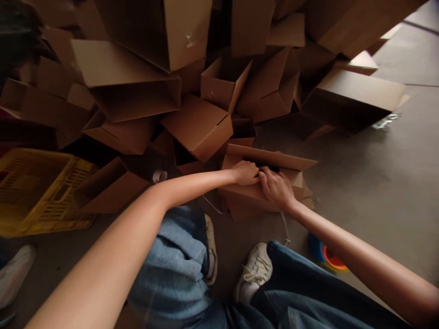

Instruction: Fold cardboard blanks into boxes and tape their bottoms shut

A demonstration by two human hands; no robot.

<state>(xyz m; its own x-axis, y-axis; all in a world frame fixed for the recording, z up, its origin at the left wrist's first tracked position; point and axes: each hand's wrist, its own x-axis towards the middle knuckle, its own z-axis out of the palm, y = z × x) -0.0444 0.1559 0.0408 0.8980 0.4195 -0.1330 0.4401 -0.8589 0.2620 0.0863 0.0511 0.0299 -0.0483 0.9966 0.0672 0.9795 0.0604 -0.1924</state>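
Note:
In front of my feet, a brown cardboard box (240, 195) sits on the floor, its far flap standing up. My left hand (246, 172) is closed on the near upper edge of this box, knuckles up. Close beside it, my right hand (277, 186) also grips that edge, with its fingers bent over the cardboard. The two hands almost meet above the middle of the opening. My fingertips are partly hidden, and the inside of the box is dark.
Several open cardboard boxes (199, 125) are heaped beyond my hands. A yellow plastic crate (70, 201) stands at left. A roll of tape (159, 176) lies near the heap. Blue and orange round objects (332, 259) are under my right forearm. Another person's shoe (15, 274) shows at left.

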